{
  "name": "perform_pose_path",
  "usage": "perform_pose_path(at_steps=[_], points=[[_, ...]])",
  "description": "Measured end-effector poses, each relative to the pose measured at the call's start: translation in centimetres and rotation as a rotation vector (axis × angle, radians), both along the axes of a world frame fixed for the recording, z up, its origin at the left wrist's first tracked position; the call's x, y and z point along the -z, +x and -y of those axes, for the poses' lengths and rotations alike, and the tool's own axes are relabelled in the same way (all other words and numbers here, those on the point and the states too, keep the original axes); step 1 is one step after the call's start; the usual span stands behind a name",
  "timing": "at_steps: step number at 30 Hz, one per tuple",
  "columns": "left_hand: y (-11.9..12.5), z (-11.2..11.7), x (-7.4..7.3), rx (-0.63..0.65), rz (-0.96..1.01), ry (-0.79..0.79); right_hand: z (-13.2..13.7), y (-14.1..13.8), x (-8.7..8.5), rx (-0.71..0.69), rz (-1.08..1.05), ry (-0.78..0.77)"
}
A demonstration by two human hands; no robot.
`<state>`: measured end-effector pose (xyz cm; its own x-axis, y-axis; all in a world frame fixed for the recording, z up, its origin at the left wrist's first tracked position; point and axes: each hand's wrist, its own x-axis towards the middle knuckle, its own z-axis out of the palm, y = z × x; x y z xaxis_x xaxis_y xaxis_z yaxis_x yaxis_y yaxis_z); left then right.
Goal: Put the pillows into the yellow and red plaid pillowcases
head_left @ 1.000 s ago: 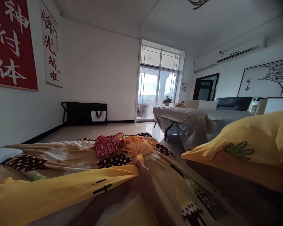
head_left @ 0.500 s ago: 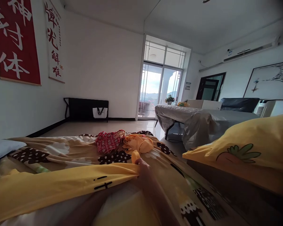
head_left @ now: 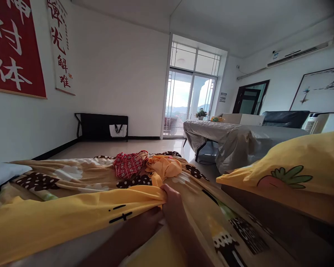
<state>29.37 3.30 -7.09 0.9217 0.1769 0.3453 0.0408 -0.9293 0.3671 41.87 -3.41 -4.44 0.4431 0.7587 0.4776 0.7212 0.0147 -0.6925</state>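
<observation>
Yellow printed cloth: runs lengthwise leftward from the fingers
Right hand: nearer — closed on its bunched end
Left hand: just below — grip unseen from here

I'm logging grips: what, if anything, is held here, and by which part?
The right hand holds the yellow cloth by its bunched right end. The left hand is partly hidden, so whether it holds anything cannot be told.

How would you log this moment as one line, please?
right hand: grips gathered end of yellow cloth | left hand: close by, shadowed, grasp unclear | on patterned sheet: red checked cloth beside orange cloth
</observation>
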Motion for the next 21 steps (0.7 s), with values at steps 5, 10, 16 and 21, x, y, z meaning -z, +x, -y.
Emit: perform_pose_path(at_steps=[5,10,16,21], points=[[-0.6,0.1,-0.2,-0.058,0.012,-0.184,0.4,-0.1,-0.4,-0.086,-0.102,0.041],[-0.3,0.3,-0.7,-0.045,-0.001,-0.289,0.7,-0.2,-0.7,0.151,0.048,-0.113],[0.1,0.5,-0.3,0.015,0.089,-0.163,1.0,-0.1,-1.1,0.231,0.191,-0.306],[0.1,0.2,-0.4,-0.005,0.055,-0.273,1.3,0.4,-1.2,0.089,0.074,-0.197]])
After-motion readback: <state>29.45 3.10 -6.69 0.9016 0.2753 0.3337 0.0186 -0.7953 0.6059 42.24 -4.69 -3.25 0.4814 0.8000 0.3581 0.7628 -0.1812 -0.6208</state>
